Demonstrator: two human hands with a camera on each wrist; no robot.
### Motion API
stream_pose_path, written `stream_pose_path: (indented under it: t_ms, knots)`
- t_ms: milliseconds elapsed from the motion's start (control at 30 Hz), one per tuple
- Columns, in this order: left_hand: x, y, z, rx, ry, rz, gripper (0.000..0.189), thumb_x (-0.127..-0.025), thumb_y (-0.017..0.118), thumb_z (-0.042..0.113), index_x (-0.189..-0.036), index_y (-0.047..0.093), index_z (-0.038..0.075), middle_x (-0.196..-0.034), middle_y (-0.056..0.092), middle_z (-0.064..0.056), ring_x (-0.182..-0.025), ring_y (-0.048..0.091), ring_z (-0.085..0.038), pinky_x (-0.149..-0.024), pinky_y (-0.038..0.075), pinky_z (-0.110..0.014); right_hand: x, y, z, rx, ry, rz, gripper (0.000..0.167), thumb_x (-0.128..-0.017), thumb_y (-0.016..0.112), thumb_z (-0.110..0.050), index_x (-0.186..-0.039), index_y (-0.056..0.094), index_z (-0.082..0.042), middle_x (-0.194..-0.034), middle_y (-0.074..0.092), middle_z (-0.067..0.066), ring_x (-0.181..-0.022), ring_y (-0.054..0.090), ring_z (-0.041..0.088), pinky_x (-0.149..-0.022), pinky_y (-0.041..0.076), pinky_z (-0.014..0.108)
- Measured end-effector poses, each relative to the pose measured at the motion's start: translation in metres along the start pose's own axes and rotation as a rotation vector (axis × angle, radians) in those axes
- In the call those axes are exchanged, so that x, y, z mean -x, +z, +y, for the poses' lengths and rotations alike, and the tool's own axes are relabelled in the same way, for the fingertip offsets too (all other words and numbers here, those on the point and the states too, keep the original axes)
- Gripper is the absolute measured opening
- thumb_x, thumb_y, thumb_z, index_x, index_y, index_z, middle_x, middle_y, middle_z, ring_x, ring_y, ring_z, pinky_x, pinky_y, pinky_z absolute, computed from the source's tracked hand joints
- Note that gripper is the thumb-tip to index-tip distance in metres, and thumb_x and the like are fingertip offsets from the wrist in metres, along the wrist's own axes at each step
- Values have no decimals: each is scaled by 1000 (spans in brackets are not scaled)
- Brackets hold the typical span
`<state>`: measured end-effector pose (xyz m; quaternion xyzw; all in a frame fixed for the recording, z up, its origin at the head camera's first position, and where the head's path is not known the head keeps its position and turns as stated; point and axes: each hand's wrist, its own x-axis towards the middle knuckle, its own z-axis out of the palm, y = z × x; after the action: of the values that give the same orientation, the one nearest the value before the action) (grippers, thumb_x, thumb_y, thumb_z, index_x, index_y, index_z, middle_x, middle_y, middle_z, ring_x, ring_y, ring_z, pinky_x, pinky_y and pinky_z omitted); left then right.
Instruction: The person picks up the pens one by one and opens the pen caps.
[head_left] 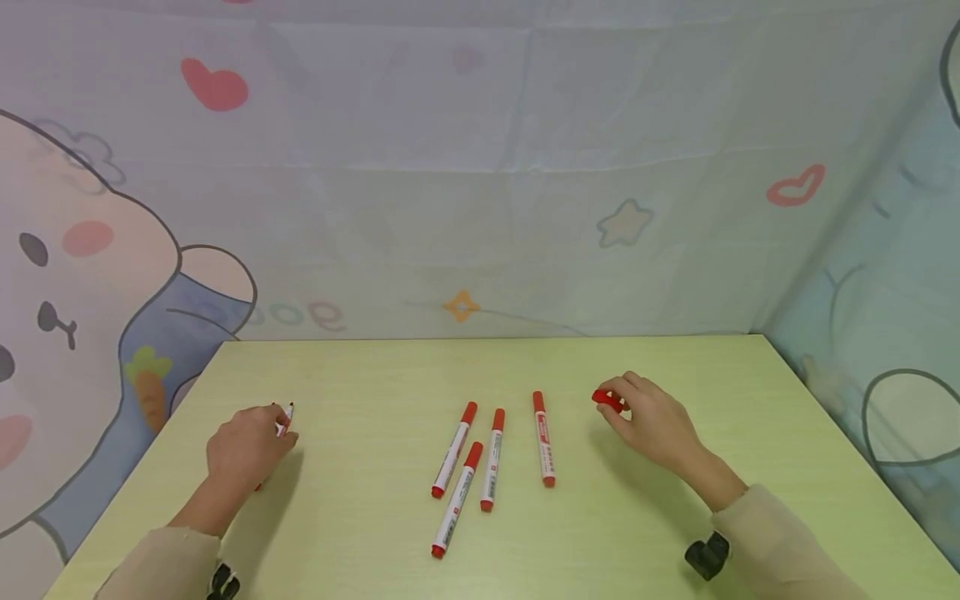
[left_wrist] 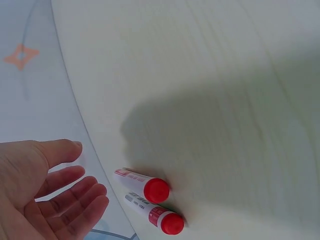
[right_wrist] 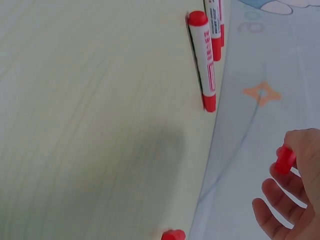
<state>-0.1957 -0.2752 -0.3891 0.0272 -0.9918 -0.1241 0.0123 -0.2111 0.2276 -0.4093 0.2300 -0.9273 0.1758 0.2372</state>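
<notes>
My right hand pinches a red marker cap between thumb and forefinger at the right of the table. Below it, another red piece shows at the bottom edge of the right wrist view. Over on the left, my left hand hovers with loosely bent fingers and nothing in its grasp. Close by it lie two white markers with red ends, one marker beside another marker. From the head, the hand mostly hides them; a bare tip of one pokes out past the fingers.
Several capped red-and-white markers lie mid-table: a marker, a lower marker, a third marker and a marker nearest my right hand. A printed cloth hangs behind the pale table.
</notes>
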Motion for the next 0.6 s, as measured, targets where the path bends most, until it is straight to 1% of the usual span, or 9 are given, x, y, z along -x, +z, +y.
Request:
stream_pose_path:
  t_ms: [167,267,400,467,600]
  knots:
    - [1,-1,7,1,26,5,18,-81,64,20,-91,61,6,-77,60,-8,-55,50,-21,-43,37,-34,-1,-5,12,14,55,16,17,-78,72,-17,-92,66,-12,-81,56,0,-66,55,13,-50,41,21]
    - [1,-1,11,-3,47,9,23,-80,66,20,-96,63,3,-82,63,-10,-58,54,-21,-44,40,-34,-1,-8,20,22,88,14,18,-78,72,-17,-94,66,-11,-80,57,0,-64,53,13,-49,40,22]
    - [1,0,19,-11,69,24,28,-79,68,20,-101,64,2,-91,66,-16,-61,58,-24,-45,42,-36,-1,-11,31,17,145,-21,18,-81,69,-18,-97,65,-10,-80,58,0,-67,54,16,-51,41,24]
    - [1,1,23,-11,78,34,28,-79,69,20,-100,65,2,-90,66,-15,-62,58,-24,-45,42,-36,-1,-13,36,4,184,-45,19,-82,67,-17,-99,64,-9,-80,59,1,-68,55,18,-52,41,26]
    - [3,3,31,-3,116,61,26,-78,70,19,-97,66,2,-89,66,-14,-63,59,-23,-45,42,-34,0,-16,45,-9,265,-83,22,-84,64,-17,-103,61,-6,-81,61,4,-67,54,18,-51,41,27]
